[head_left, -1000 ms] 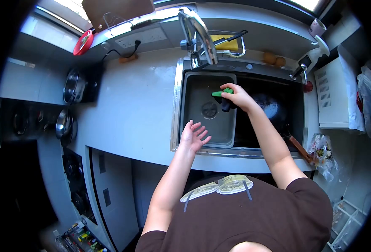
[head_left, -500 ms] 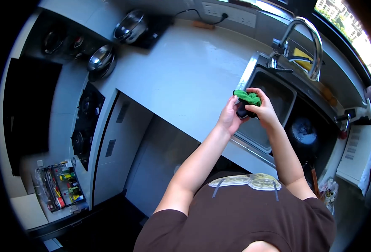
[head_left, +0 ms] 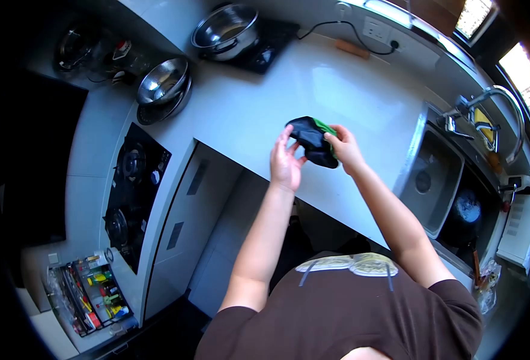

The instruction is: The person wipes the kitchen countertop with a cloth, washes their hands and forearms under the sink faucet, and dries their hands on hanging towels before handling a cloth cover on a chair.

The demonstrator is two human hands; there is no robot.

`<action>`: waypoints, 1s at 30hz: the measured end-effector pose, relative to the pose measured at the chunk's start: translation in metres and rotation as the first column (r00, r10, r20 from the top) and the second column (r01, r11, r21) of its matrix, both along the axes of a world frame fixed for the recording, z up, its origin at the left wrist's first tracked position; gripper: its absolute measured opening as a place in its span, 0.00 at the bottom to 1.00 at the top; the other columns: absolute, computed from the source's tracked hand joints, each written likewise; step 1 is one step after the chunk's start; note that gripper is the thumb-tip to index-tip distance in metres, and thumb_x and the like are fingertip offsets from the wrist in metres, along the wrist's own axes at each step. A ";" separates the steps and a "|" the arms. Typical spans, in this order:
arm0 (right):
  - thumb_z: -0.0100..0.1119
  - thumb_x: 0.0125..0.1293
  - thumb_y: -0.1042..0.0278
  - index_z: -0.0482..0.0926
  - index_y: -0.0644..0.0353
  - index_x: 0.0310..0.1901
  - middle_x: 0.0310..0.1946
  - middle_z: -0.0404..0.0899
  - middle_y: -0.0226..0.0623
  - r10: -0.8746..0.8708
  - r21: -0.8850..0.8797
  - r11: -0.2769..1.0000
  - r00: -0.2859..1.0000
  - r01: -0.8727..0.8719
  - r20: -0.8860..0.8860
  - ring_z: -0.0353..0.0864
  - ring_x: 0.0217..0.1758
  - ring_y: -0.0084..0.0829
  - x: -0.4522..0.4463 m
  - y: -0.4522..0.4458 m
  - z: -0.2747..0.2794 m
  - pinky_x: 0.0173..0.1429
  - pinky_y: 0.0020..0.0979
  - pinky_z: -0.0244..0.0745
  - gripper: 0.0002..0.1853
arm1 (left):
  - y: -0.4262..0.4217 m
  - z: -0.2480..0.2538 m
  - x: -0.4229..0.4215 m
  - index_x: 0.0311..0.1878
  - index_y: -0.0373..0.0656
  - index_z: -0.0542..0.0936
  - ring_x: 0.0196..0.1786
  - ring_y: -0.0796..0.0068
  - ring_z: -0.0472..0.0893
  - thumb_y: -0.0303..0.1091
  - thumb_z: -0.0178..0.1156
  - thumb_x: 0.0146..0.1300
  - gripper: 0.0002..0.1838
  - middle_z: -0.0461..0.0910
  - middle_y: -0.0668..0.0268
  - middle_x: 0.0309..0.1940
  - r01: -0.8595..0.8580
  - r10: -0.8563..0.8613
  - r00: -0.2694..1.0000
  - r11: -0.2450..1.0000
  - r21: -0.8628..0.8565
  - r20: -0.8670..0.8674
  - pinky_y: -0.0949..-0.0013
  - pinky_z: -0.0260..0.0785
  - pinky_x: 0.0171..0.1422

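Observation:
A glossy black, soft-looking item with bright green cloth along its right side [head_left: 311,141] is held above the countertop [head_left: 247,108]. Its exact kind cannot be made out. My right hand [head_left: 346,150] grips the green side, thumb on top and fingers behind. At the opposite end is my left hand [head_left: 286,165], its fingers curved round the black edge with fingertips against it. Part of the green cloth is hidden behind the black part and my right fingers.
To the right lie the sink [head_left: 430,174] and its curved faucet [head_left: 505,102]. A steel pot [head_left: 226,33] stands at the back on a black plate; metal bowls [head_left: 163,84] sit left. Beyond are the stove [head_left: 134,186] and an organizer tray [head_left: 90,294].
Both hands have moved left from the sink's edge to over the countertop. The bunched item is now spread wider, showing more black and less green. My view has shifted too.

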State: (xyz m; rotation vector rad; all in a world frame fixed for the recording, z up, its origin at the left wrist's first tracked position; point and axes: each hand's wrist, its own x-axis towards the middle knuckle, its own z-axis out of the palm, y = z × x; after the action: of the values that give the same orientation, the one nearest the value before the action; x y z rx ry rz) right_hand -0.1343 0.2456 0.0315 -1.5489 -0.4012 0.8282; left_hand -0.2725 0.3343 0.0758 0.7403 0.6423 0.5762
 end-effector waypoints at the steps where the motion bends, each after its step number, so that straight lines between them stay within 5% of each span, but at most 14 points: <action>1: 0.62 0.61 0.67 0.75 0.62 0.52 0.33 0.80 0.37 0.010 -0.081 0.997 0.997 -0.004 0.081 0.77 0.33 0.27 -0.008 0.025 -0.011 0.39 0.30 0.73 0.18 | 0.029 -0.006 -0.009 0.69 0.50 0.63 0.62 0.65 0.63 0.49 0.38 0.71 0.26 0.58 0.67 0.68 0.012 -0.011 1.000 1.000 0.026 -0.016 0.55 0.65 0.57; 2: 0.62 0.60 0.66 0.74 0.60 0.53 0.31 0.81 0.41 0.054 -0.192 0.981 0.942 0.011 0.331 0.80 0.31 0.37 -0.023 0.052 -0.017 0.39 0.36 0.75 0.19 | 0.060 -0.003 -0.026 0.69 0.50 0.63 0.61 0.66 0.63 0.55 0.39 0.71 0.29 0.56 0.67 0.69 0.072 -0.067 0.995 0.995 0.075 -0.069 0.56 0.65 0.57; 3: 0.61 0.59 0.65 0.72 0.57 0.57 0.44 0.80 0.49 0.080 -0.230 0.972 0.860 0.045 0.503 0.80 0.45 0.46 -0.038 0.074 -0.020 0.50 0.39 0.76 0.23 | 0.092 -0.003 -0.039 0.71 0.51 0.59 0.69 0.59 0.57 0.63 0.38 0.69 0.35 0.51 0.65 0.73 0.171 -0.165 0.981 0.984 0.051 -0.102 0.48 0.61 0.63; 5: 0.61 0.60 0.62 0.70 0.54 0.61 0.60 0.70 0.51 0.146 -0.203 0.979 0.600 0.029 0.787 0.69 0.63 0.50 -0.068 0.109 -0.027 0.64 0.42 0.67 0.26 | 0.137 -0.006 -0.064 0.74 0.51 0.53 0.76 0.51 0.46 0.68 0.37 0.67 0.40 0.45 0.62 0.76 0.281 -0.261 0.943 0.957 0.076 -0.207 0.38 0.50 0.69; 6: 0.61 0.60 0.60 0.69 0.53 0.63 0.64 0.65 0.49 0.236 -0.230 0.970 0.498 -0.074 0.834 0.63 0.68 0.49 -0.076 0.122 -0.031 0.67 0.45 0.62 0.28 | 0.153 -0.007 -0.075 0.75 0.52 0.50 0.77 0.47 0.37 0.70 0.36 0.66 0.43 0.41 0.60 0.77 0.329 -0.301 0.925 0.940 0.092 -0.232 0.33 0.41 0.71; 8: 0.61 0.60 0.56 0.68 0.52 0.64 0.68 0.62 0.45 0.371 -0.327 0.927 0.315 -0.185 0.873 0.54 0.74 0.47 -0.097 0.147 -0.037 0.73 0.51 0.52 0.30 | 0.174 -0.013 -0.097 0.74 0.48 0.51 0.77 0.49 0.38 0.70 0.37 0.66 0.44 0.41 0.57 0.76 0.282 -0.251 0.938 0.954 0.106 -0.241 0.34 0.39 0.72; 11: 0.61 0.58 0.55 0.70 0.54 0.62 0.67 0.63 0.43 0.386 -0.350 0.918 0.208 -0.189 0.899 0.54 0.74 0.46 -0.109 0.181 -0.056 0.74 0.50 0.49 0.30 | 0.192 -0.019 -0.131 0.72 0.42 0.54 0.77 0.50 0.42 0.68 0.37 0.67 0.43 0.45 0.52 0.75 0.177 -0.151 0.966 0.978 0.111 -0.210 0.37 0.44 0.73; 16: 0.67 0.40 0.65 0.74 0.65 0.52 0.57 0.70 0.51 0.078 -0.060 0.996 0.387 -0.058 0.919 0.64 0.66 0.52 -0.137 0.241 -0.063 0.69 0.53 0.57 0.32 | 0.205 -0.040 -0.178 0.62 0.40 0.67 0.67 0.51 0.65 0.60 0.39 0.70 0.33 0.65 0.52 0.64 0.020 -0.032 0.981 0.998 -0.062 -0.190 0.43 0.60 0.67; 19: 0.62 0.52 0.49 0.68 0.64 0.63 0.67 0.63 0.49 0.302 -0.297 0.953 0.302 -0.062 0.904 0.56 0.73 0.46 -0.168 0.246 -0.071 0.76 0.51 0.44 0.39 | 0.212 -0.043 -0.179 0.55 0.42 0.71 0.58 0.59 0.73 0.57 0.41 0.71 0.27 0.74 0.57 0.55 -0.042 0.028 0.982 0.997 -0.071 -0.185 0.51 0.66 0.62; 30: 0.65 0.52 0.46 0.59 0.55 0.69 0.70 0.59 0.38 0.427 -0.440 0.898 0.270 -0.013 0.863 0.55 0.74 0.42 -0.163 0.023 -0.059 0.75 0.49 0.47 0.45 | 0.153 -0.021 -0.075 0.53 0.43 0.71 0.55 0.65 0.72 0.53 0.43 0.71 0.23 0.72 0.60 0.53 0.246 -0.252 0.954 0.968 -0.054 -0.161 0.59 0.64 0.59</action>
State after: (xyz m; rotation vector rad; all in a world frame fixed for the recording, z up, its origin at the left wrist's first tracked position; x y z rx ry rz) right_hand -0.2974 0.2683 -0.0279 -2.2790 -1.4795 0.0080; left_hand -0.3475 0.4870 0.0552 0.8294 0.6988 0.2719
